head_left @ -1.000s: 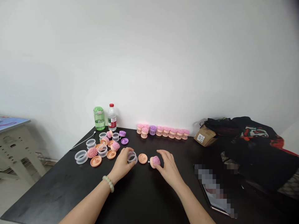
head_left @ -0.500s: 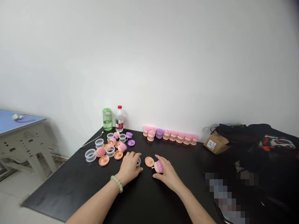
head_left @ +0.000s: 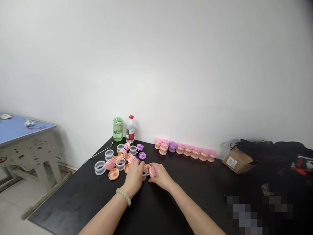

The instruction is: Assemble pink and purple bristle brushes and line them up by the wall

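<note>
My left hand (head_left: 135,175), with a bead bracelet at the wrist, is closed round a clear ring (head_left: 144,171), mostly hidden by the fingers. Close beside it, my right hand (head_left: 160,176) grips a pink bristled brush head (head_left: 153,172) tilted on its side, its stem toward the ring. An orange disc (head_left: 147,166) lies just behind, partly covered. Left of my hands are clear rings (head_left: 100,167), orange discs (head_left: 113,174), pink bristled heads (head_left: 111,164), a purple head (head_left: 140,147) and a purple disc (head_left: 142,155).
Assembled pink brushes (head_left: 196,152) and a purple one (head_left: 172,146) line the wall side of the black table (head_left: 73,199). A green bottle (head_left: 117,129) and a red-capped bottle (head_left: 130,130) stand back left. A brown paper bag (head_left: 236,160) and dark cloth are at right.
My right hand has moved left with the pink head, up to the ring in my left hand. The view has shifted, so the table's objects appear slightly farther right and lower.
</note>
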Available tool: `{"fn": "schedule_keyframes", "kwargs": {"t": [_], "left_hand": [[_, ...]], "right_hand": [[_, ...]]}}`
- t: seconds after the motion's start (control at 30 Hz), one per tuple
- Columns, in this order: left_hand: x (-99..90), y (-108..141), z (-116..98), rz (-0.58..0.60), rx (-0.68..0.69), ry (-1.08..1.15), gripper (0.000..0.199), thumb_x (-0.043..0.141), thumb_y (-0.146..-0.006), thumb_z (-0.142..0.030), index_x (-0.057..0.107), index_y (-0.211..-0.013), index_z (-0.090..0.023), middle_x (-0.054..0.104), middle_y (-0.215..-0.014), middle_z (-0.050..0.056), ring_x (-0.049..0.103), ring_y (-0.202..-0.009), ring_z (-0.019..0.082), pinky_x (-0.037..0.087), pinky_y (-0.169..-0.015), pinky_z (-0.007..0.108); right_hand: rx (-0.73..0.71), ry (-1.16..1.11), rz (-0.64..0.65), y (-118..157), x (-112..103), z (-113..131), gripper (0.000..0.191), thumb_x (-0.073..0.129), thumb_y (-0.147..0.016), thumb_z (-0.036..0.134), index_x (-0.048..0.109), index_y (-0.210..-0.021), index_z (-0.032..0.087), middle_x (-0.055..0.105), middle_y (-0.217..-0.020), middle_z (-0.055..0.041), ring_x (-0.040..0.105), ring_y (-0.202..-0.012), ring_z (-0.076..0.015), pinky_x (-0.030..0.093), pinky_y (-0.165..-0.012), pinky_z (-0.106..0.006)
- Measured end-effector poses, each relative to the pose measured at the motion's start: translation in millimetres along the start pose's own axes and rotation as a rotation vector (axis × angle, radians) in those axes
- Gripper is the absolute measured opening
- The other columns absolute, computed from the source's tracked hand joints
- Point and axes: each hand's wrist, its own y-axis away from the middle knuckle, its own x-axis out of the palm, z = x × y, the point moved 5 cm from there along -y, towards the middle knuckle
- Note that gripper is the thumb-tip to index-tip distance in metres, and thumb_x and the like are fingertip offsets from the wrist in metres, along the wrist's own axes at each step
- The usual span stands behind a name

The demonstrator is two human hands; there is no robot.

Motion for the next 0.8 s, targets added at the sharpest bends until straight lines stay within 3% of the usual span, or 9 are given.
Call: {"fn": "schedule_keyframes", "kwargs": {"t": [0.13,0.27,0.4,0.5,0.67,0.8], "left_hand": [[-6.7,-1,2,-0.039,-0.020,-0.076,0.053,0.057,-0.069,0.008,0.057,-0.116,-0.018,0.055,-0.117,0.011,0.055,-0.109,0.028,0.049,-0.087,0.037],[-9.8,-3,6,-0.068,-0.018,-0.118,0.056,0.047,-0.072,0.011,0.055,-0.120,-0.016,0.056,-0.114,0.011,0.056,-0.105,0.026,0.050,-0.084,0.036],[-11.9,-3,7,-0.104,-0.003,-0.133,0.061,0.044,-0.069,0.014,0.056,-0.121,-0.016,0.057,-0.112,0.011,0.056,-0.104,0.026,0.050,-0.085,0.037],[-13.1,-1,2,-0.133,0.035,-0.133,0.064,0.042,-0.065,0.016,0.057,-0.119,-0.015,0.057,-0.113,0.013,0.054,-0.104,0.028,0.050,-0.086,0.041],[-14.4,8,-20,-0.246,0.193,-0.062,0.067,0.040,-0.064,0.015,0.056,-0.121,-0.016,0.054,-0.120,0.014,0.051,-0.108,0.030,0.050,-0.087,0.044],[-9.9,13,-29,-0.268,0.269,-0.014,0.068,0.041,-0.065,0.013,0.055,-0.123,-0.019,0.053,-0.120,0.012,0.049,-0.111,0.030,0.049,-0.093,0.047]], "right_hand": [[-0.022,-0.029,-0.054,-25,10,1,0.082,0.082,-0.058,0.012,0.053,-0.134,0.022,0.059,-0.130,-0.0099,0.053,-0.120,-0.0311,0.042,-0.100,-0.042],[-0.063,-0.065,-0.120,-39,16,1,0.085,0.079,-0.056,0.005,0.053,-0.136,0.021,0.059,-0.130,-0.0120,0.055,-0.122,-0.0311,0.044,-0.102,-0.042],[-0.115,-0.079,-0.164,-39,14,-6,0.078,0.071,-0.057,-0.001,0.059,-0.129,0.025,0.063,-0.126,-0.0069,0.065,-0.108,-0.0249,0.056,-0.085,-0.033],[-0.102,-0.048,-0.245,-36,-3,-23,0.064,0.061,-0.063,-0.002,0.064,-0.121,0.024,0.065,-0.120,-0.0069,0.067,-0.099,-0.0225,0.058,-0.075,-0.031],[-0.022,0.057,-0.479,-41,-53,-59,0.049,0.054,-0.082,0.013,0.056,-0.130,0.017,0.055,-0.135,-0.0162,0.049,-0.126,-0.0334,0.047,-0.099,-0.051],[0.020,0.116,-0.547,-60,-73,-71,0.049,0.055,-0.082,0.015,0.054,-0.131,0.015,0.049,-0.143,-0.0179,0.040,-0.133,-0.0369,0.034,-0.110,-0.055]]}}
